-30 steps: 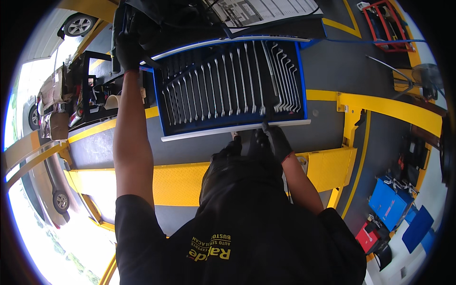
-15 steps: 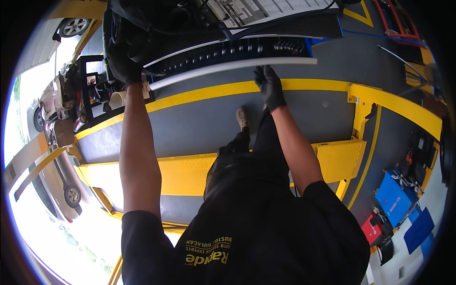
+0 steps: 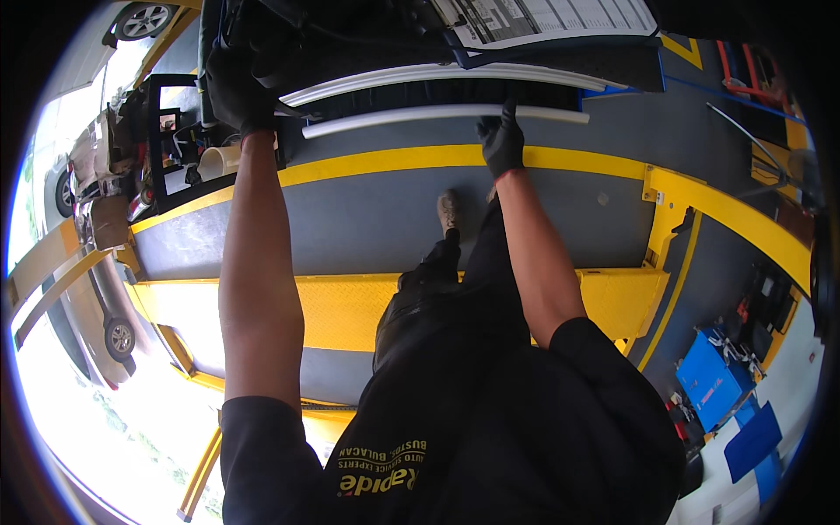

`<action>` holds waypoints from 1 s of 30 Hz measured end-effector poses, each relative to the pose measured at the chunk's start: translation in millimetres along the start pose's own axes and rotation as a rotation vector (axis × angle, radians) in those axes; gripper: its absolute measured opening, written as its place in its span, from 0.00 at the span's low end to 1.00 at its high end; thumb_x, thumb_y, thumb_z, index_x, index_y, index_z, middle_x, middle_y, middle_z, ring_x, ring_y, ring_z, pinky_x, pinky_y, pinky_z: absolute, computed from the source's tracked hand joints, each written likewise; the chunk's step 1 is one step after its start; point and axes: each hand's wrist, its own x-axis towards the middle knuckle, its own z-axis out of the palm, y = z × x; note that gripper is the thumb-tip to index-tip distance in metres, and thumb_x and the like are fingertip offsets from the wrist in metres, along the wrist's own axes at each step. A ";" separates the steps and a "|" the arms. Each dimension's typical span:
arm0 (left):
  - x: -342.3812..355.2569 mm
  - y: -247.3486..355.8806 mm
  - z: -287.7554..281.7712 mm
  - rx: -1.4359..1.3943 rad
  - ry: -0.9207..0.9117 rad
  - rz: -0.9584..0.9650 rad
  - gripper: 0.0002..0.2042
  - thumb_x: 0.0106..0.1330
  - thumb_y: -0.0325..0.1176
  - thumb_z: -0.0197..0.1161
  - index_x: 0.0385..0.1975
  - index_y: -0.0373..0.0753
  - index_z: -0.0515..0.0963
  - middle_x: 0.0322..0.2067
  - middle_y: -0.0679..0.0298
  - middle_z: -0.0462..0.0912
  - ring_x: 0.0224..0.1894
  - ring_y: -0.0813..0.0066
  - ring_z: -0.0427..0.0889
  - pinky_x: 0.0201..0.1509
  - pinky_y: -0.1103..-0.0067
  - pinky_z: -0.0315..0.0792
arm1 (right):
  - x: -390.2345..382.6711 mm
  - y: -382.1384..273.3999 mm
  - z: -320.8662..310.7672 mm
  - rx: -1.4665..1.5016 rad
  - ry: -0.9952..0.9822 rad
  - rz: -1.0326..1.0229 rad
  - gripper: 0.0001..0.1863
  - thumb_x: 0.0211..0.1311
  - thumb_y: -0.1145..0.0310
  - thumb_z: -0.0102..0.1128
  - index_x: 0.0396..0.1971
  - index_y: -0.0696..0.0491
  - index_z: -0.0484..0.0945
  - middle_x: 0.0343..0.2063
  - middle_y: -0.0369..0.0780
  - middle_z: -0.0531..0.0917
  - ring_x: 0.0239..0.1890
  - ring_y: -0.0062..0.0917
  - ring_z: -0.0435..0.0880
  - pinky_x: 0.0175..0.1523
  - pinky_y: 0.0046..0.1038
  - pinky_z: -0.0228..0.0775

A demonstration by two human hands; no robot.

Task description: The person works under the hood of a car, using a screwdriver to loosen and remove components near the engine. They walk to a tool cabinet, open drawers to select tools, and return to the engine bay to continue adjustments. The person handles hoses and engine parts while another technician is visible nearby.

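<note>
Black gloves cover both my hands. My right hand (image 3: 502,144) is at the pale front edge (image 3: 394,117) of a pulled-out tool-chest drawer, toward its right end. One digit reaches up over that edge, and the others are curled against it. The drawer's inside (image 3: 411,94) looks dark, its contents too dim to make out. Above it runs a second pale drawer edge (image 3: 420,76). My left hand (image 3: 238,94) is at the chest's left end, its fingers lost against dark material. A thin dark tool-like piece (image 3: 296,111) sticks out beside it.
A clipboard with a printed form (image 3: 551,22) lies on top of the chest. Left of it stands a black-framed cart (image 3: 162,144) with a cream cup (image 3: 217,164). Behind me crosses a yellow lift ramp (image 3: 346,311). A yellow beam (image 3: 744,219) stands right.
The row of sockets and small tools seen in the open drawer is out of sight; a dark interior shows instead. My right hand has moved onto the drawer edge.
</note>
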 end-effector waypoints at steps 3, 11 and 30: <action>-4.8 -11.4 -9.4 0.123 0.069 0.137 0.14 0.66 0.31 0.73 0.51 0.43 0.82 0.52 0.57 0.84 0.59 0.51 0.83 0.60 0.62 0.78 | -63.1 11.5 -34.3 -0.212 -0.055 -0.043 0.20 0.78 0.44 0.67 0.43 0.48 0.82 0.33 0.36 0.88 0.42 0.28 0.91 0.45 0.35 0.80; 1.5 -8.4 -2.6 0.133 0.008 0.177 0.11 0.66 0.31 0.71 0.47 0.46 0.85 0.50 0.56 0.83 0.59 0.50 0.83 0.58 0.60 0.79 | -185.4 -16.1 -134.2 -0.719 -0.054 0.298 0.29 0.85 0.41 0.53 0.40 0.53 0.86 0.34 0.39 0.92 0.32 0.23 0.91 0.35 0.24 0.76; -0.1 -40.5 11.3 0.035 -0.021 0.067 0.33 0.48 0.36 0.87 0.57 0.42 0.83 0.55 0.59 0.86 0.62 0.58 0.85 0.67 0.66 0.78 | -207.1 -83.5 -95.2 -2.013 0.146 -1.000 0.18 0.70 0.54 0.72 0.44 0.54 0.88 0.47 0.47 0.90 0.50 0.44 0.90 0.55 0.44 0.81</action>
